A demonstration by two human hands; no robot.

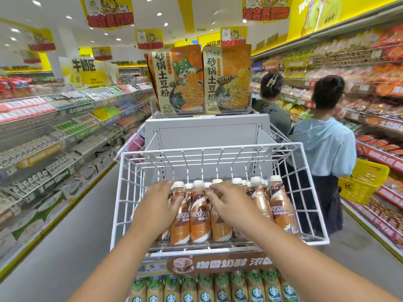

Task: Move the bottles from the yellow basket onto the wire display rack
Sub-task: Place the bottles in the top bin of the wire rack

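A white wire display rack (122,192) stands in front of me, holding several brown Nescafe bottles (199,221) with cream caps, upright in rows. My left hand (161,201) rests with straight fingers on the bottles at the rack's left end. My right hand (229,203) lies over the bottles in the middle, its fingers spread and slightly bent against their necks. A yellow basket (362,184) hangs at the right, carried by a person in a light blue top; its contents are hidden.
Green-labelled Starbucks bottles (205,288) fill the shelf below the rack. Noodle packets (202,79) stand on top of the grey display behind. Two persons (322,144) stand in the right aisle. Stocked shelves line both sides; grey floor lies at the left.
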